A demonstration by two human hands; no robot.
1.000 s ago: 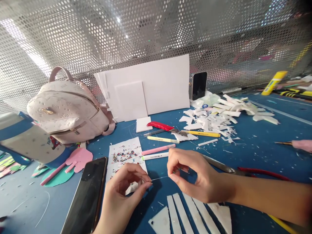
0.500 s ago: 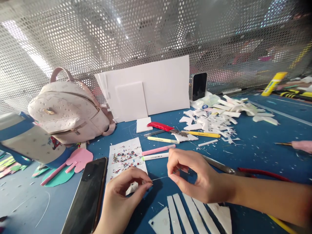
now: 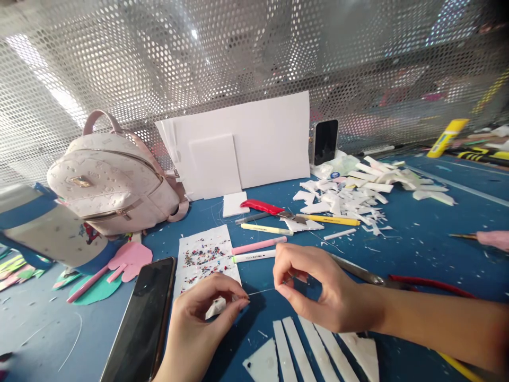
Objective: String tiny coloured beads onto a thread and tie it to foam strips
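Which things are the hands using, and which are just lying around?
Seemingly in use:
thin strand, between left hand and right hand
perhaps the colourful bits on white paper

Probably just lying around:
backpack
red-handled knife
white scraps
phone beside left hand

A strand [image 3: 261, 291] is stretched between left hand [image 3: 201, 318] and right hand [image 3: 336, 294], before a board [image 3: 274, 140] propped at the table's [image 3: 417, 241] back edge.

Bright, glare upper left — right edge blurred, darkened

Thin pale thread [image 3: 261, 292], nearly straight, right end slightly higher, pinched between 2 hands [image 3: 207, 321] [image 3: 324, 286]
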